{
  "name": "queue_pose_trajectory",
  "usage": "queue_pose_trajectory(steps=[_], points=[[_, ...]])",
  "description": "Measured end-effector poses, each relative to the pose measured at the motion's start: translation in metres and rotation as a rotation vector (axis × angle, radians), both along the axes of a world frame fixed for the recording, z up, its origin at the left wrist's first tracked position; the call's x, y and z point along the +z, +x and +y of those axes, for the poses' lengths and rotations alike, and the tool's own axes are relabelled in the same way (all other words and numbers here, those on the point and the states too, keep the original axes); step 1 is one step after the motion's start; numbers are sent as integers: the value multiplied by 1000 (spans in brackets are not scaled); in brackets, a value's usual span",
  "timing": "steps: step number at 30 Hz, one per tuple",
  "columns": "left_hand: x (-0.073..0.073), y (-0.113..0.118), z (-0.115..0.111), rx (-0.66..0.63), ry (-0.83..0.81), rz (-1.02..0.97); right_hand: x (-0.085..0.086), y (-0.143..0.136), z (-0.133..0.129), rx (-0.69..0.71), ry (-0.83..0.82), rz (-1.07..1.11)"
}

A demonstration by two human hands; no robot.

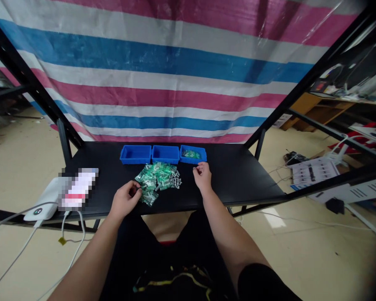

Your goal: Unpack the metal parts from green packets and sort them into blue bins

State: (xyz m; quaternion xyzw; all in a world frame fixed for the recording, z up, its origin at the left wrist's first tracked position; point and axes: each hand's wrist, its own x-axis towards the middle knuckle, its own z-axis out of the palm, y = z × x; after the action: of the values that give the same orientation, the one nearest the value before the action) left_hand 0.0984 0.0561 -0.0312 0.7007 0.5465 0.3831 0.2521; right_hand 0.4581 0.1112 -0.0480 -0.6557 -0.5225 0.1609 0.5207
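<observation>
On the black table lies a pile of small clear plastic bags (158, 173) with green and pale pieces inside. Small silvery metal pieces (175, 180) gather at its right side. My left hand (127, 198) is at the pile's left edge, its fingers curled closed beside a clear bag (149, 197); whether it grips that bag is hidden. To the right of the pile, my right hand (203, 175) is closed in a pinch, just below the right blue bin (193, 160). Anything between those fingertips is too small to make out. Similar green-filled bags lie in that bin.
The middle blue bin (165, 160) and left blue bin (135, 160) join the right one in a row behind the pile. A white power bank (45, 205) and a blurred-out phone (80, 188) with cables occupy the table's left end. Striped sheeting (175, 96) hangs behind.
</observation>
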Motion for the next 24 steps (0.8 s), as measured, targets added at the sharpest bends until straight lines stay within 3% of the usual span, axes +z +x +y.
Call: queue_pose_trajectory(steps=[5, 10, 18, 24], points=[[0, 0, 1, 7, -12, 25, 1, -1, 5, -118, 69, -343], [-2, -1, 1, 3, -8, 24, 1, 8, 21, -231, 25, -409], [-1, -1, 1, 2, 3, 39, -4, 8, 19, -119, 52, -402], [10, 2, -7, -55, 206, 193, -9, 8, 17, -48, 128, -382]])
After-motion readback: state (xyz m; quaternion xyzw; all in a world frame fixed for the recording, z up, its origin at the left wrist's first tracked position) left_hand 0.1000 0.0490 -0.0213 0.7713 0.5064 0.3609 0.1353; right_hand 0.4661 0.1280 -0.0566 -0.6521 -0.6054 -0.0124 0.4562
